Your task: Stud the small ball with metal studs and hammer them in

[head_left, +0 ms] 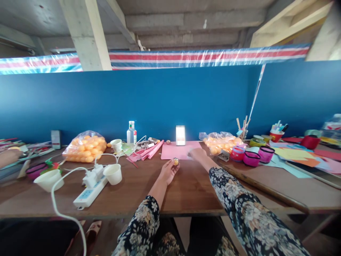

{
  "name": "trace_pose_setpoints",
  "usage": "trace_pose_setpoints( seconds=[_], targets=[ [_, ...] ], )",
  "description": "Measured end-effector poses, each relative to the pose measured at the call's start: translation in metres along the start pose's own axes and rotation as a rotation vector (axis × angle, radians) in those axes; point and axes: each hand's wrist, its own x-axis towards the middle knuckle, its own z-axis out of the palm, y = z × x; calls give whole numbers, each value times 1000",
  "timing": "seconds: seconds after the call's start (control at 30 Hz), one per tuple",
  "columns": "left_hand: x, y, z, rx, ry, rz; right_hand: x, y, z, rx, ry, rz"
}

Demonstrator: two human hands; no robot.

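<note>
My left hand (168, 171) is over the table just in front of a pink sheet (176, 151). Thumb and fingers close round a small shiny gold-and-silver ball (176, 161). My right hand (198, 155) reaches over the right part of the sheet, its fingertips smeared and pale. Whether those fingers hold anything cannot be made out. At the back edge of the sheet lies another small shiny ball (168, 142). Behind the sheet stands a phone (180, 136) with a bright, partly blurred screen.
Bags of orange balls lie left (85, 147) and right (223, 142). A power strip (90, 192), a white cup (113, 174), a glass bottle (131, 133) and pink strips (146, 153) are left. Pink pouches (252, 158) and coloured paper (298, 156) are right. Another person's hand (9, 156) is far left.
</note>
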Motion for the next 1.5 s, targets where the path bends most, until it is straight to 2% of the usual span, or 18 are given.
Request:
trace_pose_setpoints(
  seconds=[0.13, 0.3, 0.43, 0.57, 0.67, 0.8, 1.07, 1.27, 1.5],
  targets=[
    [-1, 1, 1, 9, 11, 2, -5, 4, 6, 68, 118, 10],
    [-1, 1, 2, 17, 15, 7, -9, 4, 8, 259, 295, 117],
    [0, 0, 3, 24, 21, 6, -19, -7, 12, 665, 340, 126],
    [2, 1, 6, 63, 7, -11, -34, -28, 29, 1088, 389, -1],
    [5, 1, 7, 101, 24, -26, -44, -40, 42, 1256, 469, -37],
    [9, -2, 5, 66, 71, 13, -54, -47, 52, 1491, 419, 32],
    [3, -2, 3, 71, 38, 61, -63, -51, 56, 1618, 249, -24],
    [3, -5, -1, 150, -69, 80, -60, -55, 61, 1711, 187, -110],
    [4, -7, -3, 166, -83, 94, -66, -53, 53, 1601, 238, -91]
  ],
)
